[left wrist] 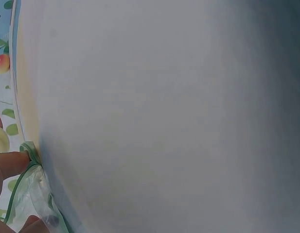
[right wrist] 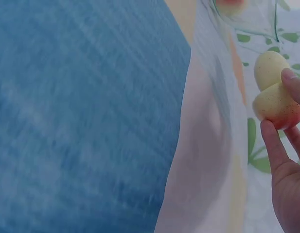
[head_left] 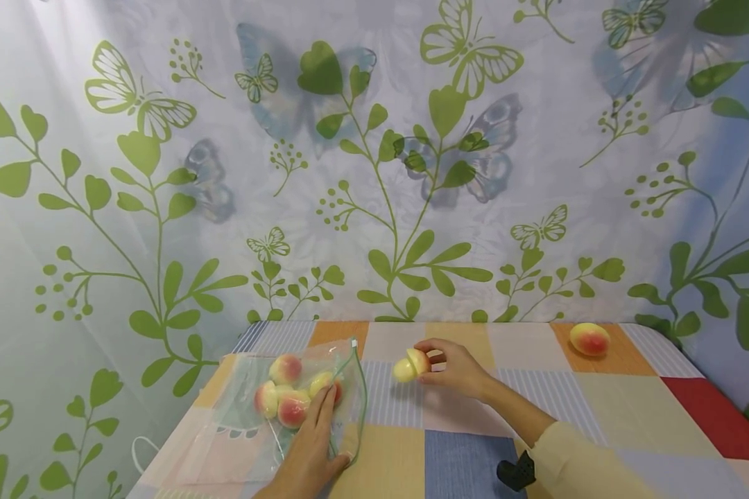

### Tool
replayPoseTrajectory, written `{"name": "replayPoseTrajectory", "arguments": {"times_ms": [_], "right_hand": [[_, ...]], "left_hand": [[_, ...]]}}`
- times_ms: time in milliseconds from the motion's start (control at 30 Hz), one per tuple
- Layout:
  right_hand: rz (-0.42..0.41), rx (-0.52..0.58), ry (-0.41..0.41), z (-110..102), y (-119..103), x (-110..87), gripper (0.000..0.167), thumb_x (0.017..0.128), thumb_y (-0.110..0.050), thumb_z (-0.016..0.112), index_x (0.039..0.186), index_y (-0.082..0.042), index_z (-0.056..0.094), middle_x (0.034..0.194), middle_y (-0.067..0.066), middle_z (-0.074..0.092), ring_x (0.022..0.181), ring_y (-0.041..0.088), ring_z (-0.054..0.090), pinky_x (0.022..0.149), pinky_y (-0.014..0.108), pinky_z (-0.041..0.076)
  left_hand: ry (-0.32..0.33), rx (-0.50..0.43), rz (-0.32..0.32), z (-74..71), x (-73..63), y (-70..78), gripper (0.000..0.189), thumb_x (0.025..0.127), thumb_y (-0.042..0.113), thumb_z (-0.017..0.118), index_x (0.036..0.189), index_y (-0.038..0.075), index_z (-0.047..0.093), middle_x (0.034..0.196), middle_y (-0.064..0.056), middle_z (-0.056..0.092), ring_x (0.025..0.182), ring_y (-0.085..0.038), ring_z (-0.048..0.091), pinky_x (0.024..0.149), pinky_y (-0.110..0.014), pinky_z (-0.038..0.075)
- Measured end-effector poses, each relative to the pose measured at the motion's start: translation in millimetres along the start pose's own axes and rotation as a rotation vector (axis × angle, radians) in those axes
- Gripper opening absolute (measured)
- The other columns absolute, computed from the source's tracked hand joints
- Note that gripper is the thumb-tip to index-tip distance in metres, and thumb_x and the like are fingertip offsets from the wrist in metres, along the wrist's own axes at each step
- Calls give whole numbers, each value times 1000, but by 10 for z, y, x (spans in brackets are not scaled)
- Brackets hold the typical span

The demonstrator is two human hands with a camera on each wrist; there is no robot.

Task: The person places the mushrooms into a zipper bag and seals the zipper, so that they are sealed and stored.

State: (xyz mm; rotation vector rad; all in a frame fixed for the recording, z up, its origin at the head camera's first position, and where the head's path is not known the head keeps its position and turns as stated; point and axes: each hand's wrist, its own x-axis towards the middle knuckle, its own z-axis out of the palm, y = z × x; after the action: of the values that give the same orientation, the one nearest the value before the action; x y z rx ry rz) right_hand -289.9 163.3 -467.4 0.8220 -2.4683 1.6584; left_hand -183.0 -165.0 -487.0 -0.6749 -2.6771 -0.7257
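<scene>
My right hand (head_left: 452, 371) holds a yellow-and-red toy fruit (head_left: 406, 367) above the striped cloth, just right of a clear zip bag (head_left: 237, 450). In the right wrist view the fruit (right wrist: 278, 104) shows two rounded lobes, one pale yellow, one blushing red, with thumb and fingertips around the redder lobe. Several similar fruits (head_left: 294, 409) lie inside the bag. My left hand (head_left: 308, 443) rests on the bag near its green-edged mouth, fingers straight and thumb spread apart. In the left wrist view, a finger (left wrist: 11, 164) touches the bag's green zip edge (left wrist: 30, 148).
Another yellow-and-red toy fruit (head_left: 589, 340) lies at the table's far right corner. A patchwork cloth (head_left: 636, 409) covers the table. Behind it hangs a curtain (head_left: 374, 208) printed with leaves and butterflies. A black object (head_left: 515, 473) sits by the right sleeve.
</scene>
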Motion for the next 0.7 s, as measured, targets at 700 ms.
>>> {"name": "replayPoseTrajectory", "arguments": {"times_ms": [700], "right_hand": [[24, 41, -29, 708, -141, 349, 50, 83, -9, 88, 127, -8, 64, 125, 8, 63, 110, 34, 67, 80, 32, 62]], "left_hand": [[-2, 9, 6, -11, 34, 22, 119, 65, 6, 98, 159, -4, 26, 159, -27, 30, 137, -49, 44, 105, -57, 47]]}}
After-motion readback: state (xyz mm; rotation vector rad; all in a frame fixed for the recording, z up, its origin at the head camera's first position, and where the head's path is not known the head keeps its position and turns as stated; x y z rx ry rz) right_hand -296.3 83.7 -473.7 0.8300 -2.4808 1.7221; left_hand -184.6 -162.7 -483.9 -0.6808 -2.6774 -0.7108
